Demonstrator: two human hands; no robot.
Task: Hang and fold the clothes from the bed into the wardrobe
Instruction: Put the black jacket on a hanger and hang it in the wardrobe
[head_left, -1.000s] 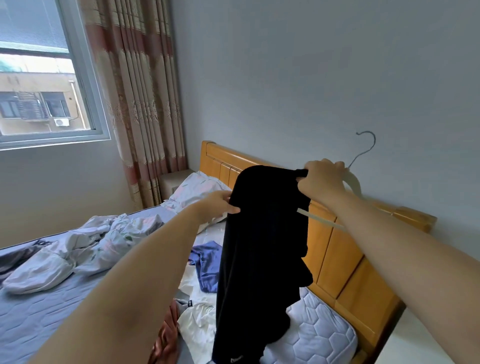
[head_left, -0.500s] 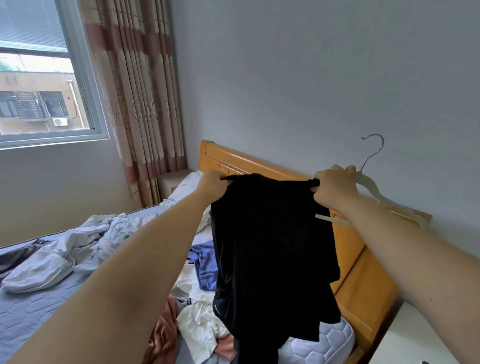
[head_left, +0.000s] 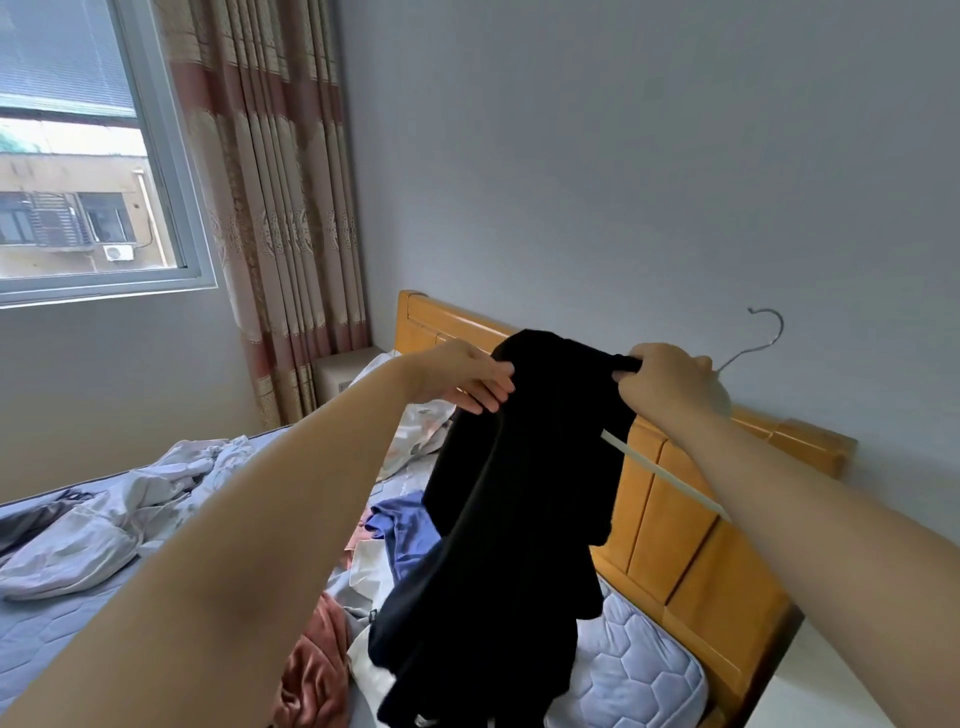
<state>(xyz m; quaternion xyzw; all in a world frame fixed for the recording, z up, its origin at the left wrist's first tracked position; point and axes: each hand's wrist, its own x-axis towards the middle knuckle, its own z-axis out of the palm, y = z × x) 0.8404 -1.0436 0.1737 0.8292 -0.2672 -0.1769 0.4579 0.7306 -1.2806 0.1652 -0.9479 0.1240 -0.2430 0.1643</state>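
Observation:
A black garment (head_left: 519, 509) hangs in the air above the bed, held up by both hands. My left hand (head_left: 462, 376) pinches its upper left edge. My right hand (head_left: 665, 379) grips the garment's top right edge together with a white hanger (head_left: 670, 475), whose metal hook (head_left: 763, 332) sticks up to the right. The hanger's lower bar shows beside the cloth; the rest is hidden by the garment and my hand. More clothes lie on the bed below: a blue one (head_left: 402, 525), a white one (head_left: 371, 571) and a rust-coloured one (head_left: 317, 670).
The bed has a blue quilted mattress (head_left: 639, 670) and a wooden headboard (head_left: 691, 545) against the grey wall. A crumpled pale sheet (head_left: 119, 514) lies on the left. A striped curtain (head_left: 270, 208) and a window (head_left: 78, 156) stand behind. A white surface (head_left: 810, 691) sits at the lower right.
The garment, spread wide half a second ago, is now bunched narrower. My left hand has shifted right toward the right hand, and its grip is on the cloth's side.

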